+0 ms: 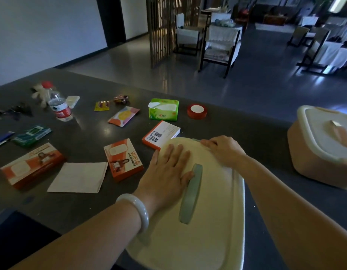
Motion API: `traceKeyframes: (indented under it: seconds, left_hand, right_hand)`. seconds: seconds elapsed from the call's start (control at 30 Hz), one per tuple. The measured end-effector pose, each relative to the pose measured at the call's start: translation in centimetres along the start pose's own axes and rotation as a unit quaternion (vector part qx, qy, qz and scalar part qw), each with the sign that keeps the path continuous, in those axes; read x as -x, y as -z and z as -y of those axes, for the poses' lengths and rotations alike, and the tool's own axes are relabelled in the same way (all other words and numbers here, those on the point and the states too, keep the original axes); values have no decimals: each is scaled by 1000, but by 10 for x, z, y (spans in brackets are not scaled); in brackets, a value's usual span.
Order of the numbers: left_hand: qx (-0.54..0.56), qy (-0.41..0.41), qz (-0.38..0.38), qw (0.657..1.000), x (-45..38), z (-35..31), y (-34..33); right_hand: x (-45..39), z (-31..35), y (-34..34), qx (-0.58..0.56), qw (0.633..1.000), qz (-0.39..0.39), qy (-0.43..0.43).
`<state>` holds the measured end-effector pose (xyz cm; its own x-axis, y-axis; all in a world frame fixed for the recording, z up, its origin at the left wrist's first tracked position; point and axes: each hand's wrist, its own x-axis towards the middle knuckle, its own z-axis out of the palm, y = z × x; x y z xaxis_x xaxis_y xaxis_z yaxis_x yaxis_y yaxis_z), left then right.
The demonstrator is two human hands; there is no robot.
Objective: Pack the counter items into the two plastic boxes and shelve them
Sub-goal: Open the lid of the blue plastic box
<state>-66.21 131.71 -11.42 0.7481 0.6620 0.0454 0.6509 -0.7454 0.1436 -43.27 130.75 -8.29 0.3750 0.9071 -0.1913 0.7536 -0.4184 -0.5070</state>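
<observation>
at the near edge of the surface (90, 78) sits the cream box (207, 221). the left hand (166, 172) lies spread flat on its lid; the right hand (225, 151) grips the lid's far rim. the pink box (317, 160) stands at the right edge.

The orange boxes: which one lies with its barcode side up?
The orange box nearest the lid, just beyond the left hand. Its white face shows QR codes, while the other two show printed picture fronts.
</observation>
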Motion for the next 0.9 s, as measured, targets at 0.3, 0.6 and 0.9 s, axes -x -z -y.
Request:
traceKeyframes:
  seconds: [0.3, 0.6, 0.9]
  left_hand:
    - [9, 0, 35, 999, 1, -4, 9]
    - [11, 2, 36, 999, -6, -2, 11]
    - [228, 58, -42, 971, 49, 32, 28]
  right_hand:
    - [20, 3, -10, 104, 993, -43, -25]
    - [141, -14, -41, -59, 981, -179, -51]
    - [201, -7, -72, -153, 958, -198, -137]
